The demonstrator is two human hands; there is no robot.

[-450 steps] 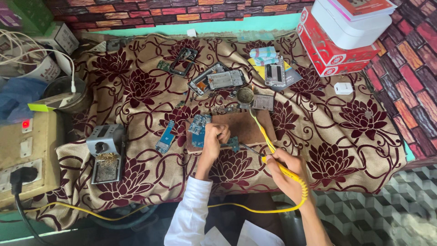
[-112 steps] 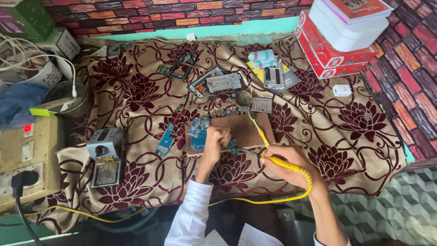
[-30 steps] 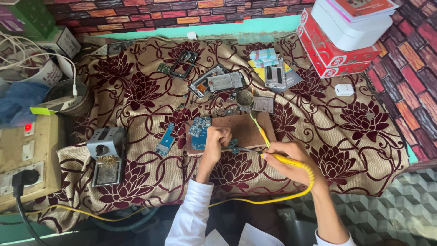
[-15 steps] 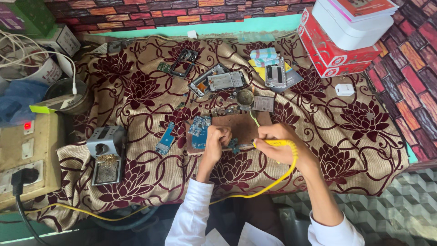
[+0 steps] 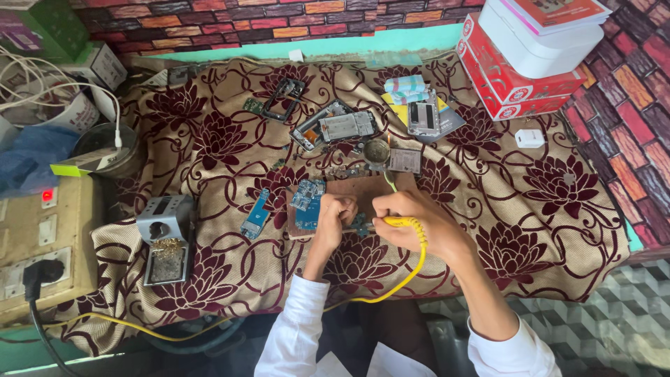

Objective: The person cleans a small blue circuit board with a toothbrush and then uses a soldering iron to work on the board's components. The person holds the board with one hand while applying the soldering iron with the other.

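My left hand [image 5: 333, 220] is closed around a small blue circuit board [image 5: 361, 225], pressing it onto the brown work board [image 5: 363, 190] in the middle of the table, nearer to my front edge. My right hand [image 5: 412, 222] grips a soldering iron with yellow handle [image 5: 399, 222], fingers closed on it. The iron's long axis runs almost sideways, its tip toward the left, so the board lies just left of my right hand, between both hands. A bigger blue circuit board [image 5: 308, 202] lies just beside my left hand.

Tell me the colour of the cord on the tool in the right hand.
Yellow: the cord runs from the right hand, clearest in the head view.
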